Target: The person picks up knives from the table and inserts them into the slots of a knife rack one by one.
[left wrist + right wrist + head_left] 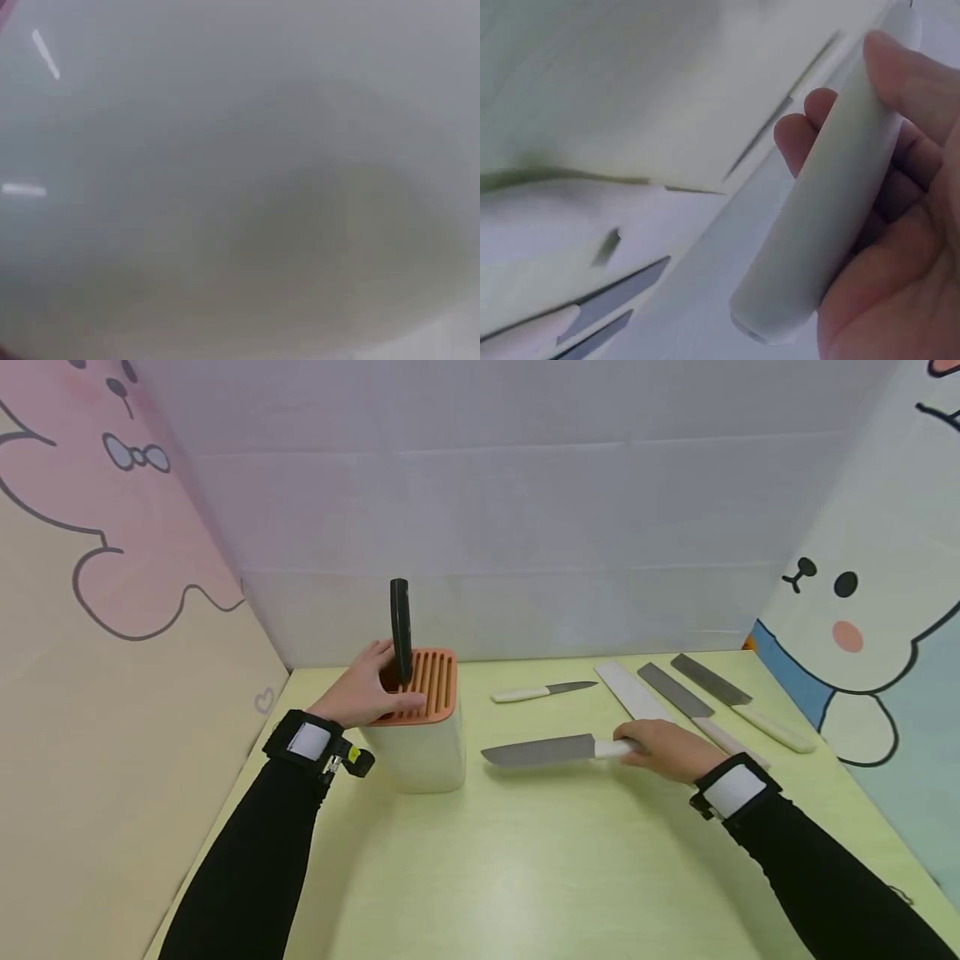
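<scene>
My left hand [367, 689] rests on the slotted orange top of a white knife block [420, 752], its thumb laid across the slats. Beside that hand, a black handle [401, 631] stands upright in the top; whatever lies below it is hidden inside. Filling the left wrist view is a blurred pale surface. With curled fingers my right hand [667, 750] grips a kitchen knife [540, 750] by its white handle [825, 187]. Its broad grey blade points left toward the block, low over the table with a shadow beneath.
A small paring knife [543, 691] lies behind the held blade. Farther right lie a pale, wide blade [630, 689] partly behind my right hand, a knife with a long grey blade [675, 689], and another knife [708, 678]. Printed walls [525, 527] close off the table's back and sides.
</scene>
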Action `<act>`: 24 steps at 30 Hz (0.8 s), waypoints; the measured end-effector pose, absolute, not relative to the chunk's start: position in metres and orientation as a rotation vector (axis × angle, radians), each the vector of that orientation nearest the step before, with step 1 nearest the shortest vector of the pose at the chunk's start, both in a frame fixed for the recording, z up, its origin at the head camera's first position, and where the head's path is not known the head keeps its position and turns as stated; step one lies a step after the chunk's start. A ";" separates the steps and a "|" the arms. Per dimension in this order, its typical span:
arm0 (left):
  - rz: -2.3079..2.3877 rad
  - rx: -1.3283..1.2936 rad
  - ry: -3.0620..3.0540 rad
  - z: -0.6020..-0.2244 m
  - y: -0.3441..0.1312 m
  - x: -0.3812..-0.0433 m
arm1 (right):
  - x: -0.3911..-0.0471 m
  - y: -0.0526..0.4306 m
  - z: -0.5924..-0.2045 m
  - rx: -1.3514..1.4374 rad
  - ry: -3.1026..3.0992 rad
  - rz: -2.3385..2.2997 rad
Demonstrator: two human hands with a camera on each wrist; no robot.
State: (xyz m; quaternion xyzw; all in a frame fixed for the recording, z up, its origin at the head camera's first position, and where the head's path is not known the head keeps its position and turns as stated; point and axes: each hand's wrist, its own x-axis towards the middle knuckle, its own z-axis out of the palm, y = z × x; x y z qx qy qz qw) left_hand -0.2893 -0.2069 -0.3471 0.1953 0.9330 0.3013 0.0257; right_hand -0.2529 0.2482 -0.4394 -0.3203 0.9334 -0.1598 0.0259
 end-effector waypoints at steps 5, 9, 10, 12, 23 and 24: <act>1.036 0.503 2.847 -0.337 -0.222 -0.275 | -0.247 0.252 -0.423 -0.983 2.924 -0.464; 1.182 0.466 2.917 -0.324 -0.226 -0.263 | -0.236 0.256 -0.404 -0.947 2.938 -0.459; 1.230 0.465 2.956 -0.321 -0.226 -0.260 | -0.232 0.257 -0.400 -0.940 2.940 -0.464; 1.341 0.486 3.079 -0.314 -0.221 -0.253 | -0.226 0.258 -0.389 -0.948 2.947 -0.471; 1.435 1.698 3.519 -0.292 -0.145 -0.209 | -0.194 0.254 -0.335 -1.071 3.042 -0.350; 1.372 1.779 3.491 -0.292 -0.137 -0.205 | -0.191 0.252 -0.331 -1.083 3.046 -0.336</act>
